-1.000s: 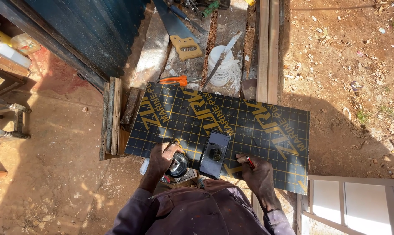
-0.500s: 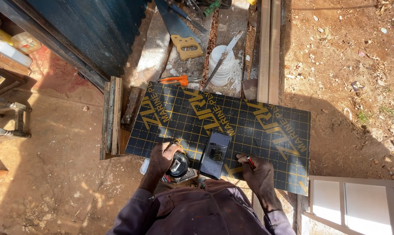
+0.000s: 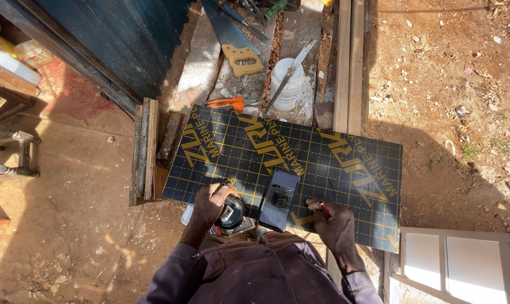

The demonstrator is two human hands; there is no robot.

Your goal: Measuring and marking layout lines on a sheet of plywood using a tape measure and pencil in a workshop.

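Note:
A dark board (image 3: 334,163) with a yellow grid and yellow lettering lies flat in front of me. My left hand (image 3: 208,204) grips a black, round tape measure (image 3: 231,214) at the board's near edge. A smartphone (image 3: 278,199) lies on the board between my hands, its screen lit. My right hand (image 3: 332,222) rests on the board to the right of the phone and holds a small red pencil (image 3: 325,209) against the surface.
Beyond the board lie a hand saw with a yellow handle (image 3: 237,42), orange-handled pliers (image 3: 231,103) and a white tub (image 3: 287,84) with a blade across it. Long timber strips (image 3: 348,62) run along the right. A white panelled frame (image 3: 463,262) sits at lower right, stacked wood (image 3: 144,147) at left.

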